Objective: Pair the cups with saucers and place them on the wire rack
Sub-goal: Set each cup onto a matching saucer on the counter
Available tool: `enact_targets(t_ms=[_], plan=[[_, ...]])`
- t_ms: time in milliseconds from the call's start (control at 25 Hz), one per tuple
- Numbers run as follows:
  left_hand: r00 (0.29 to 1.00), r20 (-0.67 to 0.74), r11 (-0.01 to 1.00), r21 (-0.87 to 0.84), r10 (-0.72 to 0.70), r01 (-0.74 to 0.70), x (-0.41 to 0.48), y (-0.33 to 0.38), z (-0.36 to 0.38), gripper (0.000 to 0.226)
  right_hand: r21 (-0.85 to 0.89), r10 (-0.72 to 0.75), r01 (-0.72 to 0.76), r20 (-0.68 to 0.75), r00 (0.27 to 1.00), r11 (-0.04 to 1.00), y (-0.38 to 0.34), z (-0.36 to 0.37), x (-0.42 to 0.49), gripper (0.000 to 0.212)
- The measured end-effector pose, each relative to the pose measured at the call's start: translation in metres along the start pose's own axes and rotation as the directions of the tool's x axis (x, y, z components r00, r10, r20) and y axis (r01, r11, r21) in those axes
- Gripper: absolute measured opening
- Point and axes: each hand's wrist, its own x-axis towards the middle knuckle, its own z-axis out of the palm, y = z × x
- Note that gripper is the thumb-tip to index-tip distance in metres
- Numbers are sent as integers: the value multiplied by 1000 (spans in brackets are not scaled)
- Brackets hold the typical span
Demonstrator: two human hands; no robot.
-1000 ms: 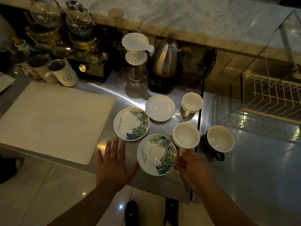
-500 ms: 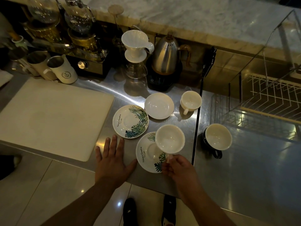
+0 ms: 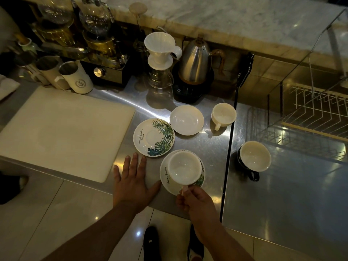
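- Pale glossy floor tiles lie nearest, with two dark shoes below the counter's edge.
- The steel counter reflects overhead light; a dark seam divides it from a second steel section to the right.
- The left hand lies flat on the steel near the front edge, fingers spread and gripping nothing.
- The right hand pinches the handle of a white cup, which sits over a leaf-print saucer; whether it touches the saucer cannot be told.
- Just beyond the left hand lies a second leaf-print saucer, bare, with a plain white saucer beside it.
- A small white cup stands to the right of the plain saucer; a dark-bodied cup stands past the seam.
- A large cream board covers the counter's left side.
- Farther back stand two pale mugs, a white dripper on a glass carafe, and a steel kettle on a dark base.
- The wire rack sits far right behind a glass panel.
- A marble ledge runs along the back.
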Motion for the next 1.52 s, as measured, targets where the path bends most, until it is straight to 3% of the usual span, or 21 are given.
enact_targets(t_ms=[800, 1520], plan=[[1000, -10, 1000, 7, 4, -3, 1, -1, 1, 98, 15, 38, -38, -1, 999, 999, 0, 7, -4, 24], [1000, 4, 1000, 7, -4, 4, 2, -1, 1, 99, -78, 4, 0, 41, 999, 997, -4, -7, -12, 19]])
